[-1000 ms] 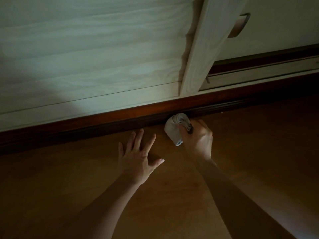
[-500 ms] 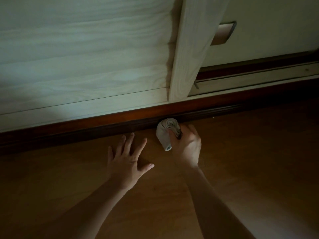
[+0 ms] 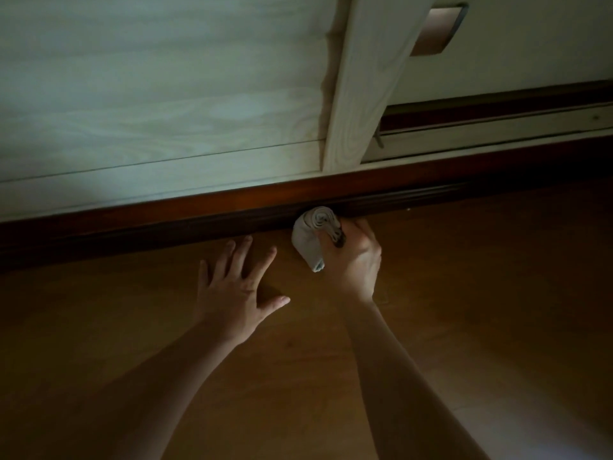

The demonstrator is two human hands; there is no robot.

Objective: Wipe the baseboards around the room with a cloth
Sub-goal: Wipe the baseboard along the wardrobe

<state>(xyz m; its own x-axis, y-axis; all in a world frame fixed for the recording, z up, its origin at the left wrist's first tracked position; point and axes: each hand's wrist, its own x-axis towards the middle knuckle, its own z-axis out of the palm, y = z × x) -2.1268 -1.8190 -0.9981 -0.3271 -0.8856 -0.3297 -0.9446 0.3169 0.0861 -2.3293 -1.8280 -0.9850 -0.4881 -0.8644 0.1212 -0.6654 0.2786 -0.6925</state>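
Right hand (image 3: 352, 262) slid cloth (image 3: 310, 235) left along baseboard (image 3: 159, 224); left hand (image 3: 232, 293) flat.

Head camera looks down, near, at baseboard (image 3: 166, 224) and floor (image 3: 497, 293)

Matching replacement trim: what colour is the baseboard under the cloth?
The baseboard is dark reddish-brown, seen best in the head view.
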